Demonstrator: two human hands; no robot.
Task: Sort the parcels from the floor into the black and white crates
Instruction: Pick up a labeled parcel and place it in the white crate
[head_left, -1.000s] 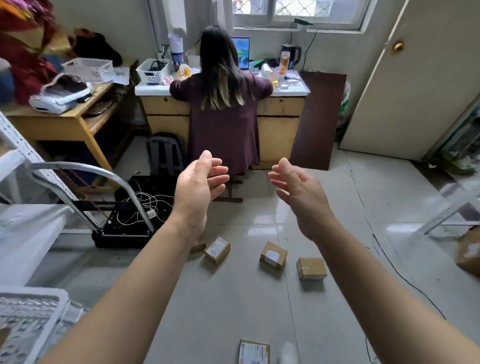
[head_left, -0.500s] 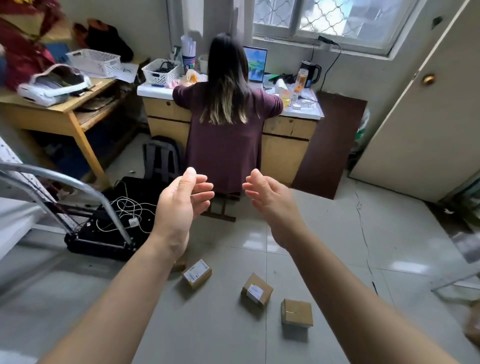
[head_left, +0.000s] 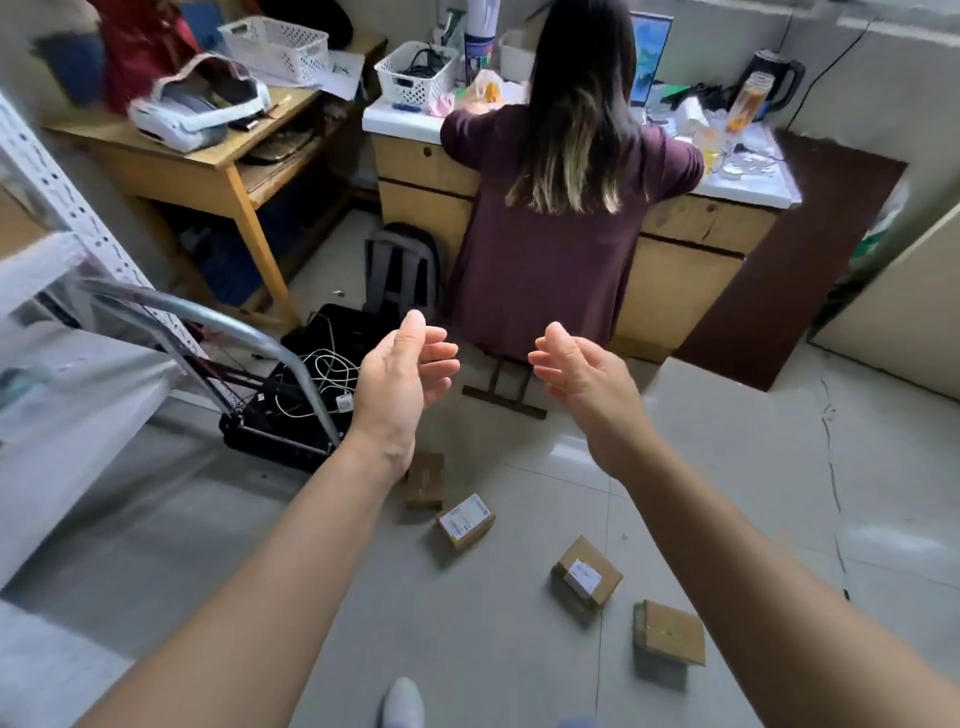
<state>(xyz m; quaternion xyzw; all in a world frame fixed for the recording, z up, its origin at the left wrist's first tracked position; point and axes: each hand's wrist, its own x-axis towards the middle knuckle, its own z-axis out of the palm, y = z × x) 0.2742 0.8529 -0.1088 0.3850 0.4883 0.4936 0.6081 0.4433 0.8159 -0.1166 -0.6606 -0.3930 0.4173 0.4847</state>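
Both bare arms reach forward over the tiled floor (head_left: 727, 467), palms turned toward each other. The left hand (head_left: 400, 379) is loose and empty, fingers slightly curled with the thumb up, grasping nothing. The right hand (head_left: 582, 374) mirrors it, also loose and empty, and the two hands are held apart with a gap between them. Four small cardboard parcels lie on the floor below the hands. A plain brown parcel (head_left: 425, 480) sits just under the left wrist, partly hidden by it. A parcel with a white label (head_left: 464, 520) lies just beside that one. A third parcel (head_left: 586, 576), tilted and also labelled, lies below the right forearm, and a fourth parcel (head_left: 668, 631) with a plain top lies near it, closest to the camera. The four are apart from one another except the first two, which are very close. Beyond the hands a person in a dark red top (head_left: 561, 234) sits with their back to the camera at a wooden desk (head_left: 685, 260). To the left, a black case with white cables (head_left: 311, 395) rests on the floor behind a curved metal handle (head_left: 218, 322).
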